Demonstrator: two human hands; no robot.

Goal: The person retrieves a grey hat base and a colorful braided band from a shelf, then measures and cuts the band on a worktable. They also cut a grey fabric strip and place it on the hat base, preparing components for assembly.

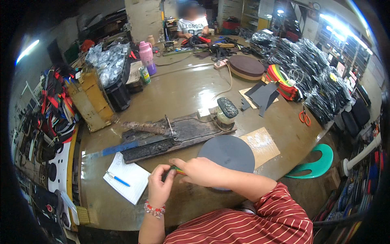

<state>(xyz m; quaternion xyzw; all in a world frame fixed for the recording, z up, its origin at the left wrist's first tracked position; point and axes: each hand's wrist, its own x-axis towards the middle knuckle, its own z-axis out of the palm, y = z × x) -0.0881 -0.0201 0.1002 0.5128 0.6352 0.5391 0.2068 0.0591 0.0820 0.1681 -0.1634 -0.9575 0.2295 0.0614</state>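
My left hand (161, 185), with a beaded bracelet at its wrist, is closed on a small strip striped green, yellow and red (177, 170). From the right, my right hand (199, 171) reaches over and its fingers are closed at the same strip, covering most of it. Right beside this hand and partly behind my forearm lies a dark grey round disc (227, 152). Beyond my hands stands a charred wooden board (150, 150) with a thin upright metal rod on it. An open notebook (136, 183) with a blue pen (118, 179) rests to my left.
A jar with a dark lid (227, 107) stands at the board's right end. Brown discs (246, 66), grey cut pieces (262, 95) and orange scissors (304, 117) lie farther right, near a green plastic stool (325, 158). Across the table sits another person (193, 26).
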